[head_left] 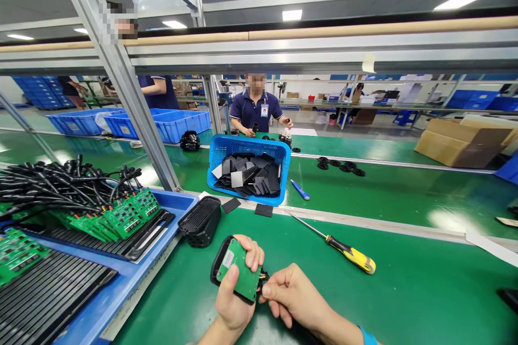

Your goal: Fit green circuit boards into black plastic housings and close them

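In the head view, my left hand (237, 291) grips a black housing (217, 263) with a green circuit board (244, 275) lying in it, thumb across the board's face. A small white label is on the board. My right hand (293, 294) pinches the black cable (262, 280) at the board's right end, where thin coloured wires show. The rest of the cable is mostly hidden by my fingers. Just beyond my left hand stands a stack of black ribbed housings (201, 221). A yellow and black screwdriver (350, 254) lies to the right, its tip pointing away.
At left, a blue tray (184, 200) holds several green boards with black cables. A blue basket (214, 186) of dark ribbed pieces stands ahead, a blue cutter (300, 190) beside it. A slanted metal post (133, 91) rises at left. A co-worker (254, 110) works across the line.
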### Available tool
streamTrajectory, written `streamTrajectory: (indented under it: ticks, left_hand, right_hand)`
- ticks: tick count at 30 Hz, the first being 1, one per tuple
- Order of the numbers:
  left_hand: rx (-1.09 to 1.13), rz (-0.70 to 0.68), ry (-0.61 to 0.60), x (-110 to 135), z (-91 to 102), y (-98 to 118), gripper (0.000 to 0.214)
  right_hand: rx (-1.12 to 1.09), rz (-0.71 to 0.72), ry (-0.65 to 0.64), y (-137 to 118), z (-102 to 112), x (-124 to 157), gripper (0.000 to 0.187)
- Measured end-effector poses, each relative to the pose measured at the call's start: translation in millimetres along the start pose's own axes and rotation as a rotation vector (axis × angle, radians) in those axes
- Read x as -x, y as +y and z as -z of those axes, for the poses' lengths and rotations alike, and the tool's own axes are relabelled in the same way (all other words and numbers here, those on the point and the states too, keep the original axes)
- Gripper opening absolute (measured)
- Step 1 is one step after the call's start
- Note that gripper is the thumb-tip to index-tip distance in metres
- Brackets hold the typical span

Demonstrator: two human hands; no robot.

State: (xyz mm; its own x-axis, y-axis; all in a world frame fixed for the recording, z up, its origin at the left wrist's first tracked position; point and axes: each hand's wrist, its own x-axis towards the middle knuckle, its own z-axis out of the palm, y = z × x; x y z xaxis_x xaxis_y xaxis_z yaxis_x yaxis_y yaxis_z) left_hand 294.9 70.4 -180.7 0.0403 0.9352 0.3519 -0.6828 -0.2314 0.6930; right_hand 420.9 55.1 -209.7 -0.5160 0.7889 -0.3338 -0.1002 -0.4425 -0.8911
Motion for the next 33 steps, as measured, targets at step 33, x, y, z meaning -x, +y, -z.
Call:
streamTrajectory:
  ticks: [33]
  left_hand:
    - [0.632, 0.428, 0.393, -14.2, 15.2, 1.4, 0.029]
  right_hand:
    - [0.684, 0.47, 0.267, -12.3, 17.5, 3.0, 0.027]
